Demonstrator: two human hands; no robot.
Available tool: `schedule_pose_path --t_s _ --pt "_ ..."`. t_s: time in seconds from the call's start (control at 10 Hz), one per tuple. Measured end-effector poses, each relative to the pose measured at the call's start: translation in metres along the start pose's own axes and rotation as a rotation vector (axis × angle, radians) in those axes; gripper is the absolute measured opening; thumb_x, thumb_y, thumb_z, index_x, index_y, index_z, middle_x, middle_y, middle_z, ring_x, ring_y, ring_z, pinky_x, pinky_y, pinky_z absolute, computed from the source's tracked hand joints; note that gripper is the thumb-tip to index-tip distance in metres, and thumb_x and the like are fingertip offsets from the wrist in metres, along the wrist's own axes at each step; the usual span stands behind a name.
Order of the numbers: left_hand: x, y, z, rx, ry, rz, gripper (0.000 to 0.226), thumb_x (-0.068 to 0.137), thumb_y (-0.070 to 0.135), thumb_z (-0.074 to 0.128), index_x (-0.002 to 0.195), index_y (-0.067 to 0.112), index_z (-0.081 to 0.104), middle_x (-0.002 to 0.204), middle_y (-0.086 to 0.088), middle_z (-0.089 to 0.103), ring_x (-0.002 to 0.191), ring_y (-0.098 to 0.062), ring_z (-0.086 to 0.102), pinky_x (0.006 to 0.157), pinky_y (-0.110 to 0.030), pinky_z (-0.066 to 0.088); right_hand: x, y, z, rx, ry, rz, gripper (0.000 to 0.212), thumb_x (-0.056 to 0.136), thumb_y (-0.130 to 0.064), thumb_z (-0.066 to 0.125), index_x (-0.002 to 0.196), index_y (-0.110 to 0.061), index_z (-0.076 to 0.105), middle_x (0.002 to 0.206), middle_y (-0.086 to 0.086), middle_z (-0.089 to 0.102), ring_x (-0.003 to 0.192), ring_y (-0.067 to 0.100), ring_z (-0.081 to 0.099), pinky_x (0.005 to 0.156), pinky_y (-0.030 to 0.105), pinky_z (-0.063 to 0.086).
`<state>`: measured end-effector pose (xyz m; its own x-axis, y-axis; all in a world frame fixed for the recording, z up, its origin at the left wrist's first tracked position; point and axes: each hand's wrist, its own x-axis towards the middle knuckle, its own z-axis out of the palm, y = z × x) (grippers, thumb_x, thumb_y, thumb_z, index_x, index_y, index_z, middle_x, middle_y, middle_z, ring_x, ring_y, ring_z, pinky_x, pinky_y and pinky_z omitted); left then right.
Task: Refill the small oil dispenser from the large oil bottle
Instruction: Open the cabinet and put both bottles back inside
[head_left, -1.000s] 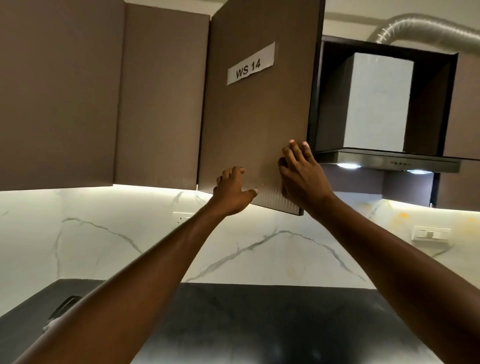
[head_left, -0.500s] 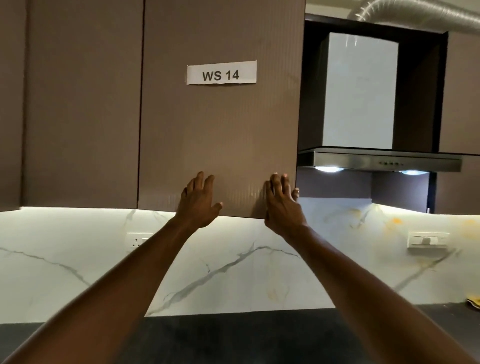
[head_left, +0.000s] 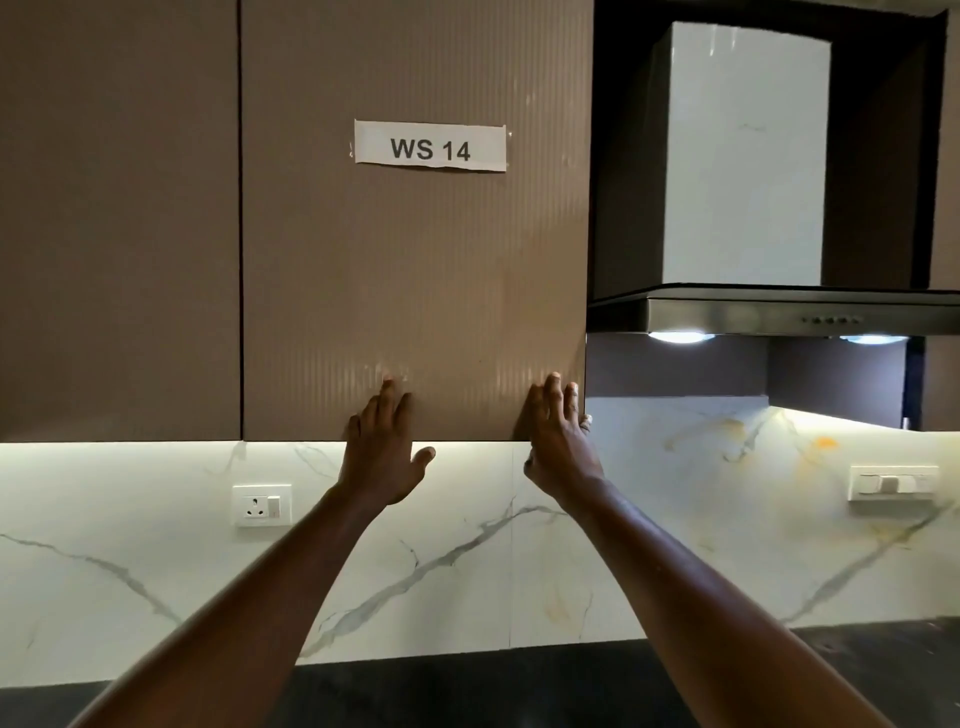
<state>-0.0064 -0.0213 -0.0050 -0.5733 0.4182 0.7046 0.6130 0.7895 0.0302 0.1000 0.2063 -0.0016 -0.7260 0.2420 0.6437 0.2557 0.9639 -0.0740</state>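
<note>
brown cabinet door (head_left: 415, 270): your left hand (head_left: 382, 452) and right hand (head_left: 558, 441) press flat, fingers straight, on its bottom edge, right one at its corner.

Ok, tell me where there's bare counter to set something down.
Bare dark counter shows between the left forearm and right forearm, below the marble backsplash, and in a strip right of that forearm. The crowded spot is the lower edge of the cabinet door, where the left hand and right hand rest.

Under-cabinet strip light (head_left: 156, 446) washes the backsplash (head_left: 467, 571) bright; 2 hood lamps (head_left: 680, 336) at right clip to white. Faint glare on cabinet door (head_left: 415, 270). Near countertop (head_left: 467, 691) dim. Edges bow slightly, detail soft.
</note>
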Motion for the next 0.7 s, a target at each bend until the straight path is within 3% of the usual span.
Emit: schedule_pose_path --t_s 0.2,0.3,0.4,0.5,0.6,0.7 --pt "0.008 -0.01 0.011 0.014 0.02 0.012 0.082 0.092 0.05 0.066 0.155 0.009 0.035 0.171 -0.014 0.013 0.15 -0.037 0.03 0.112 -0.054 0.033 0.001 0.003 0.018 -0.02 -0.023 0.003 0.096 0.092 -0.011 0.06 0.165 -0.003 -0.002 0.173 0.018 -0.011 0.158 0.049 -0.008 0.118 0.06 0.036" --pt "0.008 -0.009 0.009 0.025 0.045 0.001 0.079 0.091 0.051 0.066 0.153 0.012 0.038 0.17 -0.011 0.019 0.148 -0.035 0.033 0.109 -0.053 0.036 0.002 0.001 0.02 -0.041 0.008 0.001 0.096 0.092 -0.015 0.061 0.165 -0.002 0.0 0.173 0.02 -0.007 0.158 0.05 -0.003 0.115 0.056 0.041" --pt "0.008 -0.01 0.009 0.015 0.085 0.012 0.07 0.092 0.047 0.065 0.149 0.011 0.044 0.166 -0.012 0.03 0.142 -0.035 0.041 0.105 -0.053 0.04 0.004 0.002 0.024 -0.015 0.033 0.018 0.093 0.094 -0.017 0.061 0.165 -0.004 0.002 0.174 0.019 -0.003 0.159 0.049 0.0 0.119 0.061 0.037" --pt "0.01 -0.009 -0.005 -0.002 0.125 0.029 0.06 0.096 0.039 0.04 0.146 0.006 0.047 0.155 -0.017 0.047 0.132 -0.039 0.053 0.103 -0.051 0.043 0.008 -0.003 0.017 0.098 0.104 0.045 0.088 0.101 -0.03 0.058 0.166 -0.005 0.003 0.174 0.02 0.005 0.16 0.045 0.005 0.123 0.068 0.026" --pt "0.02 -0.014 -0.021 -0.029 0.212 0.084 0.069 0.098 0.039 0.022 0.152 0.0 0.041 0.156 -0.022 0.045 0.14 -0.04 0.047 0.113 -0.05 0.038 0.018 -0.012 0.0 0.166 0.239 0.025 0.089 0.106 -0.048 0.047 0.166 -0.003 -0.001 0.175 0.019 0.001 0.162 0.036 -0.001 0.128 0.06 0.004" --pt "0.036 -0.013 -0.052 -0.08 0.315 0.104 0.069 0.104 0.04 0.023 0.161 0.002 0.021 0.169 -0.02 0.02 0.157 -0.034 0.019 0.127 -0.047 0.015 0.033 -0.029 -0.037 0.21 0.385 -0.013 0.089 0.103 -0.057 0.032 0.165 -0.004 -0.004 0.175 0.017 -0.004 0.162 0.032 -0.007 0.129 0.056 -0.003"
